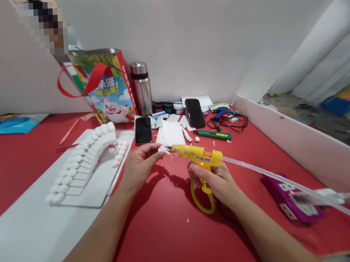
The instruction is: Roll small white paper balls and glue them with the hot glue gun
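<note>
Grip state, both hands?

Left hand (140, 162) pinches a small white piece (163, 150) between thumb and fingers, at the tip of the glue gun (190, 152). Right hand (214, 179) closes around the gun's handle.

Reason for this hold?

Probably, the pinch steadies the piece while the handle grip aims the tip. The disc-edged model (78, 152) lies on the white board (27, 228) at left, likely for easy reach.

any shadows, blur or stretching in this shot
In the head view: soft shadows lie on the flat red tabletop between the left hand and right hand; the boxy purple device looks smeared, the yellow plastic glue gun clearer; the low white partition at right seems stretched; pixelation covers a top-left patch.
</note>
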The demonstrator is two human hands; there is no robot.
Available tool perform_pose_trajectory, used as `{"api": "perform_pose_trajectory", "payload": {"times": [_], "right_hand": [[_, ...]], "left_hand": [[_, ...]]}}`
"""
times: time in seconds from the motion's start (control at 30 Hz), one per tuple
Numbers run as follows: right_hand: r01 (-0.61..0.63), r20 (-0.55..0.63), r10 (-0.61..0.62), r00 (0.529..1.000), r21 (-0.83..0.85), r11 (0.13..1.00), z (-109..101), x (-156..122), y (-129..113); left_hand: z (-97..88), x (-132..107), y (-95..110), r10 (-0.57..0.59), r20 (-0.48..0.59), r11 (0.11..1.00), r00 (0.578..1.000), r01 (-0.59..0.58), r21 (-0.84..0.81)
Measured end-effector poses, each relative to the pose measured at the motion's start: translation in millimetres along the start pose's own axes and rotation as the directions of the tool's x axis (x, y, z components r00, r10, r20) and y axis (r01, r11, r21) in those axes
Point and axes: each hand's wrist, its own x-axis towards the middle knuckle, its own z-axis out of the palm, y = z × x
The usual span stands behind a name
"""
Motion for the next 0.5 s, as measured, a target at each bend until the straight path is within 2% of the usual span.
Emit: {"api": "perform_pose_trajectory", "payload": {"times": [0.17, 0.5], "right_hand": [[0.007, 0.008, -0.006, 1.0, -0.044, 0.999, -0.9, -0.6, 1.7], [0.016, 0.021, -0.013, 1.0, -0.13, 0.991, -0.9, -1.4, -0.2]], "left_hand": [[2.4, -2.4, 3.7, -0.016, 0.002, 0.999, 1.0, 0.016, -0.045], [-0.5, -2.4, -0.5, -0.024, 0.024, 0.999, 0.999, 0.025, -0.035]]}}
